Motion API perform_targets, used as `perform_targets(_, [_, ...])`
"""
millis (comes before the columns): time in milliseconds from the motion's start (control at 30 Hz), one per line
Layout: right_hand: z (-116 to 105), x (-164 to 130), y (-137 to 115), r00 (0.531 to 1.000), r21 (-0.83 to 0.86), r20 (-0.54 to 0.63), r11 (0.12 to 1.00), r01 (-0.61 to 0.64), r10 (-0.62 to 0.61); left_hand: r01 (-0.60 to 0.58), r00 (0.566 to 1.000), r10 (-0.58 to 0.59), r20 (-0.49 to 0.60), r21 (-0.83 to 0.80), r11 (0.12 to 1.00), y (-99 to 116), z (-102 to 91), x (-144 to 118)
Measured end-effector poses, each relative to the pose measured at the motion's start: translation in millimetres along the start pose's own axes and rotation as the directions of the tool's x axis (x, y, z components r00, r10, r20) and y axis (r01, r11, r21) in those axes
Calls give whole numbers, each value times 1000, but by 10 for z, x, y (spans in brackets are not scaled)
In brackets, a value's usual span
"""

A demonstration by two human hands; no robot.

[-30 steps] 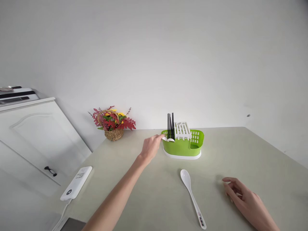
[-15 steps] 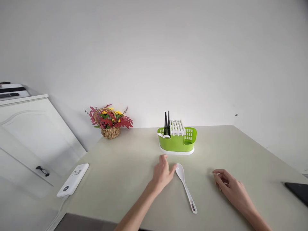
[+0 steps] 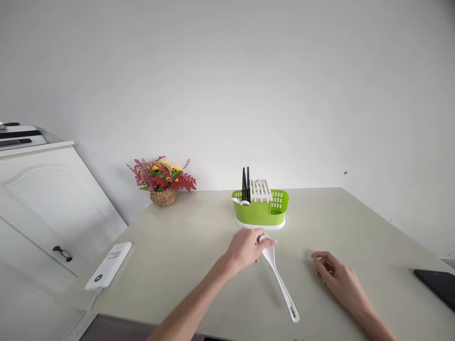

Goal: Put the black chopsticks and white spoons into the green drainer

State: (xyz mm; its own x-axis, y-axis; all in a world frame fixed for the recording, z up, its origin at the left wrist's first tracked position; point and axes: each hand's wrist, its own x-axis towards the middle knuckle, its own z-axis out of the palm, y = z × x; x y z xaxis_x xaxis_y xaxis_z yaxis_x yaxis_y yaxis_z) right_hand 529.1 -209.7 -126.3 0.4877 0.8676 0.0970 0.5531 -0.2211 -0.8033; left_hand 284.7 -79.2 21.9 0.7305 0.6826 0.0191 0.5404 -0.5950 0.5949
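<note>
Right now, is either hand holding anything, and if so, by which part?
The left hand grips the white spoon at its bowl end, the handle pointing toward the camera. The right hand rests on the table, holding nothing.

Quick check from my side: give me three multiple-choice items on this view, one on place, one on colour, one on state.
1. Where is the flower basket?
A. Back left, by the wall
B. Beside the right hand
C. In the caddy

2. What colour is the cutlery caddy?
A. Red
B. Green
C. Blue

3. What is the left hand doing?
A. Lying flat, empty
B. Gripping the white spoon at its bowl
C. Holding chopsticks

Answers: 1 A, it stands against the wall; 2 B, green body on a white base; 3 B, fingers close over the bowl end.
</note>
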Motion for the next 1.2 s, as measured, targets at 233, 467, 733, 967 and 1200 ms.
perform_targets(233, [0, -4, 7, 1000, -6, -2, 1000, 14, -14, -165, 765, 154, -625, 41, 985, -54, -1207, 100])
perform_targets(467, [3, -8, -1, 1000, -13, 7, 1000, -2, 3, -38, 690, 170, -703, 199, 979, -390, -1770, 390])
perform_targets(733, [6, -1, -14, 1000, -21, -12, 1000, 8, -8, -79, 817, 213, -536, 261, 962, -720, -1566, 734])
perform_targets(967, [7, 20, -3, 1000, -19, 8, 1000, -24, 24, -132, 910, 255, -327, 353, 926, -840, -1358, 790])
perform_targets(1200, [23, 11, -20, 1000, -27, -9, 999, -26, 25, -159, 936, 270, -225, 414, 896, -953, -1247, 865])
